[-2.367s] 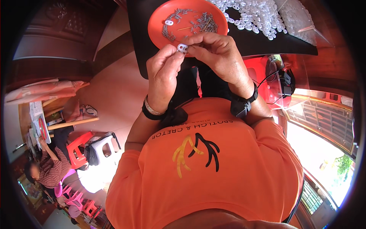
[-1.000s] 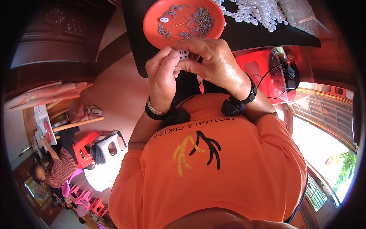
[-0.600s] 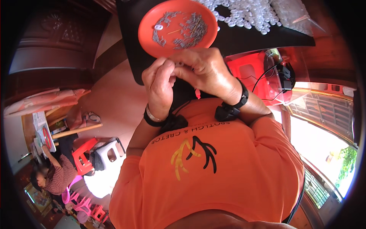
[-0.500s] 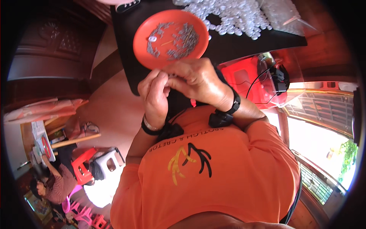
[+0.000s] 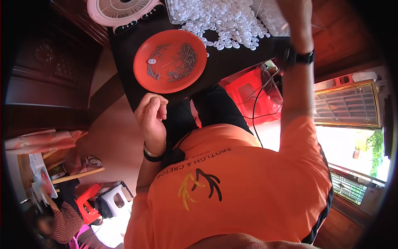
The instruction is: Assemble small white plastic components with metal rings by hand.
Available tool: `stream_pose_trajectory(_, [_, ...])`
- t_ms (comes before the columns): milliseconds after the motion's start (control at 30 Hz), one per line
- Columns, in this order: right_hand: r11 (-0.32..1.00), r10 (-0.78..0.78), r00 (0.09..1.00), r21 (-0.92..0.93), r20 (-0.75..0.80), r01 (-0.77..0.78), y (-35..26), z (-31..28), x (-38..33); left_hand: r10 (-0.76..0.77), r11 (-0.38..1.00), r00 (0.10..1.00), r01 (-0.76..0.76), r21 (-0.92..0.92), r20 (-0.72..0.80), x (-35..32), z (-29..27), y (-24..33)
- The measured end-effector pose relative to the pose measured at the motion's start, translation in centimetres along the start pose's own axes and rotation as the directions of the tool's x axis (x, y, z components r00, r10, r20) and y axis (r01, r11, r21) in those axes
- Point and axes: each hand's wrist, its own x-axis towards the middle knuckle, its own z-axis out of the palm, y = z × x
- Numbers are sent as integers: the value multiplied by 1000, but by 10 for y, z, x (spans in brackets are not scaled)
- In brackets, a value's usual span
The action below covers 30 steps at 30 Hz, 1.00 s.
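The left hand [image 5: 151, 118] stays low, just before the near edge of the black table [image 5: 232, 62], with the fingers curled loosely inward and the thumb laid against them. Whether it is pinching a small piece I cannot tell, because the fingertips are turned away from the camera. The wrist carries a dark band and the forearm comes up from the lower part of the view, bent at the elbow.

The right arm is stretched far forward over the table, and the right hand goes out of the picture at the top edge, so its state is not visible. Only the forearm and a black wristwatch [image 5: 300, 57] can be seen. It reaches toward the heap of small white plastic parts [image 5: 219, 18], which covers the far side of the table.

The round orange plate [image 5: 170, 66] lies flat between this heap and the left hand. It holds a scatter of thin metal pins [image 5: 184, 62] and one white part. In my judgement the plate keeps the tiny pins together and close to the hands, while the white parts lie farther away as a stock

A pink fan [image 5: 124, 10] stands at the far left corner
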Motion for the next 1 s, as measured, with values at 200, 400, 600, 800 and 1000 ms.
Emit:
stream_pose_trajectory(200, [966, -179, 984, -192, -11, 174, 40, 4, 27, 8, 998, 1000, -6, 64, -29, -3, -1, 3])
stream_pose_trajectory(400, [983, -126, 864, 179, 487, 43, 65, 68, -35, 24, 991, 999, -28, 131, 36, -1, -3, 3])
stream_pose_trajectory(600, [989, -15, 588, -74, 809, 126, 76, 114, -58, 15, 981, 993, -37, 191, 115, 3, -3, -4])
stream_pose_trajectory(800, [943, -72, 609, -146, 790, 301, 66, 126, -65, 0, 998, 999, -3, 65, 43, 1, -12, -6])
stream_pose_trajectory(1000, [888, -119, 620, -197, 775, 416, 76, 142, -67, 13, 995, 1000, -10, 99, -28, -7, -22, 3])
